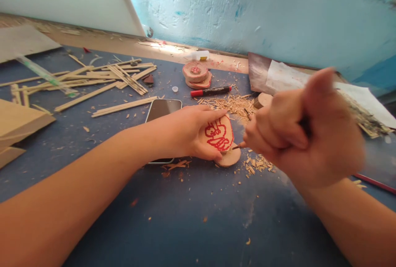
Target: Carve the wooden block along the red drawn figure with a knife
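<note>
Desk (192, 217), off back edge: left hand (194, 131) holding wooden disc (229, 133), drawing (218, 142) seemingly done; right hand (297, 139), thin tool (236, 147). Remainder we cannot tell.

Passage: near stretch of blue table (185, 217), between the forearms, low crumbs scattered. Obstructions, left: wooden sticks (127, 80); phone (163, 107), partly behind left hand (193, 133). Ahead: marker (213, 91), stacked discs (196, 75), shavings (229, 104). Right: right hand (297, 135), raised.

Bare forearms (89, 182), bare wrists (131, 141), uncovered fingers (216, 114)
</note>
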The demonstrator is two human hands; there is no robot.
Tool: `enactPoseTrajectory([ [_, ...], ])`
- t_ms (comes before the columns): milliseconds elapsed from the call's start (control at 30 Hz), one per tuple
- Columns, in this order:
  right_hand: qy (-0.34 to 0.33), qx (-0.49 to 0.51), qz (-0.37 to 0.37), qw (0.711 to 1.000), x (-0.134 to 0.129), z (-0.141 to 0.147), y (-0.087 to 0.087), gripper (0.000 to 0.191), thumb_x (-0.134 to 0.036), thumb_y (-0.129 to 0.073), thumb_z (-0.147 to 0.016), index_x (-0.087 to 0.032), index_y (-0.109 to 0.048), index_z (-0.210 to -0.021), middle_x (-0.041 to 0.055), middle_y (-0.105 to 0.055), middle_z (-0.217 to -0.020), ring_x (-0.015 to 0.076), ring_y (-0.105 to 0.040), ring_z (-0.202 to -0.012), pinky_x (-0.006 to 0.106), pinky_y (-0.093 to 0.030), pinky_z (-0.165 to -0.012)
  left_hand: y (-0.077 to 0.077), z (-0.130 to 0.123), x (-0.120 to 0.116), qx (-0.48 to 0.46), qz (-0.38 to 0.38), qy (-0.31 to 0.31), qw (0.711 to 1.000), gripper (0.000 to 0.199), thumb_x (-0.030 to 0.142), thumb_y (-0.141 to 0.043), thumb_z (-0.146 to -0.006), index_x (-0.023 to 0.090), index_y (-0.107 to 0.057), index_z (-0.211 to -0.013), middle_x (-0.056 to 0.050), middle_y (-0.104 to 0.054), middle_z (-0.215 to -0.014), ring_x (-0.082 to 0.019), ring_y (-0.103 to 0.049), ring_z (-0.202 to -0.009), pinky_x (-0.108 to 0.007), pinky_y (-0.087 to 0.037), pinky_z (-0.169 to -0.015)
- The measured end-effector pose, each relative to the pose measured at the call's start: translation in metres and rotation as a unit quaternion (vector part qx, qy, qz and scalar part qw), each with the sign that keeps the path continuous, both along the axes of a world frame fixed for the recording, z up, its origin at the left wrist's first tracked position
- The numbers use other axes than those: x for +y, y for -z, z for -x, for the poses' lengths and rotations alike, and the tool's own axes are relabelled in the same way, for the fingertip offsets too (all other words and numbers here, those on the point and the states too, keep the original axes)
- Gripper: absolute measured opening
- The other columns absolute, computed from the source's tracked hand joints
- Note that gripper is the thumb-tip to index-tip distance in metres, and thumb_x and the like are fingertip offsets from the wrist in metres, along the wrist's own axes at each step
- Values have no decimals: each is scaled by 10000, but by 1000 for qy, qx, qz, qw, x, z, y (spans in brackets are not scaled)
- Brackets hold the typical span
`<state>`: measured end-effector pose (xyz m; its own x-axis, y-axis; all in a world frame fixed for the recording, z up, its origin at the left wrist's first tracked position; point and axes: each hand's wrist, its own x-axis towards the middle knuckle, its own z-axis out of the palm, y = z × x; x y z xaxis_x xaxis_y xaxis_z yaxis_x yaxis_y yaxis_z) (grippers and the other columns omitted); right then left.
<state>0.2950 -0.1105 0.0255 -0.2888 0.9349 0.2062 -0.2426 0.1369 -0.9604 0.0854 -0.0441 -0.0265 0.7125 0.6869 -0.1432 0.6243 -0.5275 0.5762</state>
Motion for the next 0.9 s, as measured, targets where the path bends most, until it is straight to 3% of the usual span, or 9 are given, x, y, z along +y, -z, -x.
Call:
enactPoseTrajectory([
  [100,31,2,6,1000,-2,-2,-5,876,-555,-697,-1152,-194,-284,-470,-47,-216,-452,74,-267,-375,285,-267,-373,0,0,0,5,-7,0,1000,1171,634,-923,-780,201,-524,-1793,-168,-690,-1597,-375,-716,-1351,-422,-538,-1166],
  [200,-23,13,-17,1000,-3,-2,11,812,-524,-653,-1179,-194,-387,-487,-44,-286,-474,77,-293,-391,274,-304,-400,-3,-1,-1,-2,-2,3,1000,1139,594,-917,-798,180,-533,-1788,-162,-710,-1569,-368,-720,-1356,-409,-534,-1173],
  [300,0,8,-19,1000,-5,2,22,790,-504,-580,-1216,-192,-435,-505,-50,-292,-503,71,-269,-410,267,-275,-423,-6,-2,-2,-7,8,2,1000,1141,563,-916,-808,179,-512,-1804,-165,-709,-1574,-362,-725,-1349,-401,-539,-1166],
  [400,24,12,-7,1000,-5,5,15,826,-497,-568,-1224,-183,-362,-489,-54,-269,-494,60,-262,-403,259,-271,-416,-6,-3,-2,2,16,-1,1000,1161,558,-938,-800,188,-501,-1810,-176,-687,-1616,-365,-722,-1357,-406,-547,-1157],
  [567,13,-3,25,1000,-3,6,-7,935,-579,-811,-1080,-173,-277,-429,-53,-246,-434,52,-271,-383,257,-283,-387,-5,-3,-1,11,-1,-2,1000,1169,535,-967,-795,211,-495,-1813,-154,-693,-1613,-357,-710,-1387,-405,-529,-1193],
  [633,11,-16,28,999,-3,5,-11,942,-590,-819,-1071,-178,-285,-413,-49,-250,-426,56,-293,-371,261,-290,-375,-5,-3,-1,12,3,-6,1000,1165,526,-974,-788,214,-504,-1807,-155,-680,-1631,-355,-705,-1400,-398,-529,-1192],
  [700,20,-18,20,999,-4,3,-9,939,-595,-769,-1105,-183,-286,-413,-42,-249,-428,65,-317,-367,266,-304,-373,-5,-3,-2,14,6,-9,1000,1155,526,-976,-784,210,-519,-1797,-157,-674,-1637,-356,-704,-1401,-393,-532,-1186],
  [900,-36,-1,-10,999,-2,-2,11,827,-563,-706,-1149,-191,-414,-472,-49,-290,-459,67,-314,-390,259,-297,-404,-6,-1,-3,3,6,-4,1000,1123,550,-955,-801,225,-533,-1790,-151,-696,-1613,-358,-725,-1372,-393,-549,-1159],
])
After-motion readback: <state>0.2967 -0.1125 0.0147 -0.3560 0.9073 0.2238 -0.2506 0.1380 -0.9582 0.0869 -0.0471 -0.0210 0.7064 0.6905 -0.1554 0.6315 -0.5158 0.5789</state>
